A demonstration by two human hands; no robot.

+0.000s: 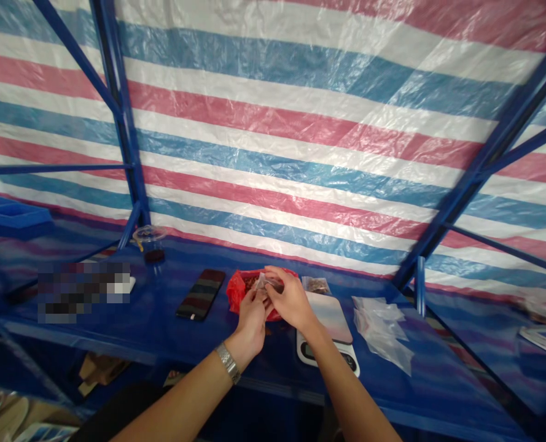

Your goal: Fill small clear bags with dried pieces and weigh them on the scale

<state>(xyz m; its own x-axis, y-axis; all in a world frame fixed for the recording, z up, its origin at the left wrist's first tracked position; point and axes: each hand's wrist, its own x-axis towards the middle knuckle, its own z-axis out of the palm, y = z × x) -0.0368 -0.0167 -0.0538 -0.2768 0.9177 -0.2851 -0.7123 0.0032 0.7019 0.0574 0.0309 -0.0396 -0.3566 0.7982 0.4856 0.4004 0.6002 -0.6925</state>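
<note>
My left hand (pixel 251 322), with a metal watch on its wrist, and my right hand (pixel 292 299) meet over a red plastic bag (pixel 236 293). Between the fingers of both hands is a small clear plastic bag (pixel 261 282); its lower part is hidden by the fingers. Inside the open red bag lie small brown pieces (pixel 250 282), too small to name. Just right of the hands, under my right forearm, sits a white kitchen scale (pixel 332 319). Behind the scale lies a small clear bag with brown contents (pixel 316 285).
Flat clear plastic bags (pixel 383 328) lie right of the scale. A dark phone (pixel 201 294) is left of the red bag, and a clear plastic cup (pixel 152 244) stands farther back. Blue frame posts (pixel 124 132) and a striped sheet (pixel 277 147) rise behind the blue table (pixel 162 334).
</note>
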